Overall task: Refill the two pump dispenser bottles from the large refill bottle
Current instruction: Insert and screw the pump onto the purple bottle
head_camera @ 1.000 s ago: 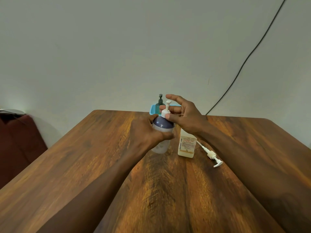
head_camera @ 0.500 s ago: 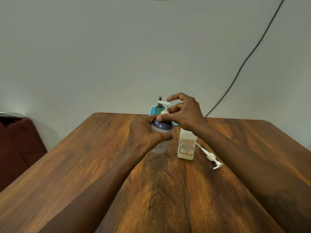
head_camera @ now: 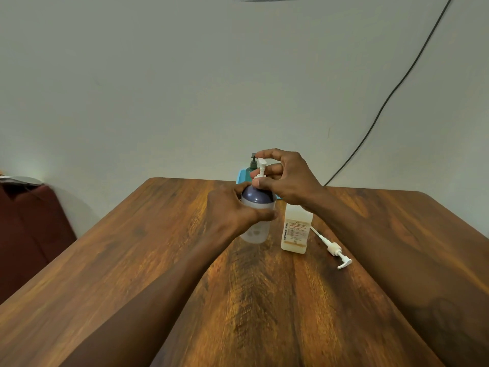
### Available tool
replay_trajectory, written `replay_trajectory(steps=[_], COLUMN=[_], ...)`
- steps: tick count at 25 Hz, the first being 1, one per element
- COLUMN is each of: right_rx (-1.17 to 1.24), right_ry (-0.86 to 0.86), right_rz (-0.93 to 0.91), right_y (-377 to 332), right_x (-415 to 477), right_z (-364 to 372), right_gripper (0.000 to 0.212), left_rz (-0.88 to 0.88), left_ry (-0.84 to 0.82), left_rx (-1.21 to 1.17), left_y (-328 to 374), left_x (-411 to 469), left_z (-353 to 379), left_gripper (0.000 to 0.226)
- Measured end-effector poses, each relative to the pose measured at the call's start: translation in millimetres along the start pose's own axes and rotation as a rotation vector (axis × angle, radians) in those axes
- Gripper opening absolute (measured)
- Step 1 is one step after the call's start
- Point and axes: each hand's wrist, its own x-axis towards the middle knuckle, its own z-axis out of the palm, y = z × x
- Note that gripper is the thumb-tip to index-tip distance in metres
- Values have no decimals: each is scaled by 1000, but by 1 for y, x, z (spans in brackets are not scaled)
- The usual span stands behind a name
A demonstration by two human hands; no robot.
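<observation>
A pump bottle (head_camera: 256,221) with a dark blue dome top and a frosted body stands upright on a wooden table (head_camera: 158,274), toward its far edge. My left hand (head_camera: 232,210) wraps around the bottle's body, fingers closed on it from the left side. My right hand (head_camera: 287,178) reaches over the top: thumb and fingers pinch the white collar at the base of its pump (head_camera: 261,168), while the index finger arches above the pump head.

Just right of this bottle stands a square refill bottle (head_camera: 295,229) of pale yellow liquid with a printed label, its neck hidden behind my right wrist. Right of that, a loose white pump (head_camera: 334,249) with its long tube lies flat on the table, apart from both bottles.

Behind the bottle I hold, at the table's far edge, a dark green pump bottle (head_camera: 252,165) stands in a turquoise tray (head_camera: 241,176), mostly hidden. Beyond it is a plain wall (head_camera: 185,88) with a black cable (head_camera: 397,88) running diagonally down its right side.
</observation>
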Motion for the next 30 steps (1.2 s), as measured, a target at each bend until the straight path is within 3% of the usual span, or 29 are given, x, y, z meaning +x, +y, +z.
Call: replay_trajectory(steps=[3,9,14,16,21,27,30], right_rx=[-89,-52,-249,-317,-350,-208,-249], right_ry=[129,-123,339,397,334,194,102], right_rz=[-44,-45,-162,-226,-317,-119,-109], right_y=[-2,2,-1,-2,-8,-5,-4], right_x=[0,4,9,10,16,29,49], right_z=[14,-19,-7,-5,-8,-32,-45], right_gripper=[63,49,42,48,44,42,39], left_rz=[-44,30,14,14,10,83,82], left_ry=[19,-123,-35,-24,-6,-5,6], left_rx=[-13,7,35,78,49,5,-9], left_y=[-1,-4,1,3,7,13,13], left_x=[-3,6,9,10,14,38,67], left_z=[7,-10,-3,1,1,5,20], left_gripper=[66,65,65,67,77,73,67])
